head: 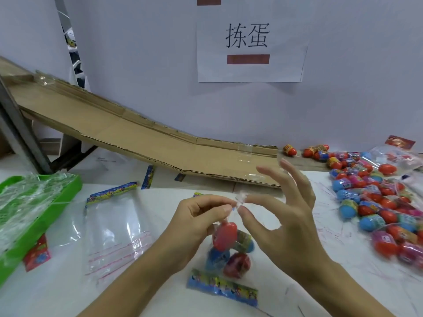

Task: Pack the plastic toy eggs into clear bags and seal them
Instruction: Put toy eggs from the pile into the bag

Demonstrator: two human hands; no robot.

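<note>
While the white table (160, 294) carries everything, biggest item is the cardboard chute (128, 138), sloping down from far left to its low lip at centre right, just behind the hands. Paper sign (250, 40) on the far wall. Green tray (41, 216) of crumpled film sits at the left edge. Loose pile of toy eggs (377, 202) covers the right side, running off frame. Empty clear bags (114, 227) lie flat left of centre, red seal strips toward the near side.

Filled bag (225, 255) hangs near centre, eggs bunched inside, printed header card (222, 286) at its near end resting on the table. Left hand (201, 223) pinches the top of the bag between thumb and fingertips. Right hand (283, 213) pinches a small scrap of clear film (240, 200) with thumb and index finger, other fingers spread wide.

Judgement: sealing step, likely peeling the adhesive liner. Do it well by keeping the left pinch firm, pulling the strip clean, then folding the flap square and pressing along its full width, no wrinkles.

Room: open table near and between bag and pile. Chute lip close behind the right fingers, egg pile near right; keep motions small and toward the near side.
</note>
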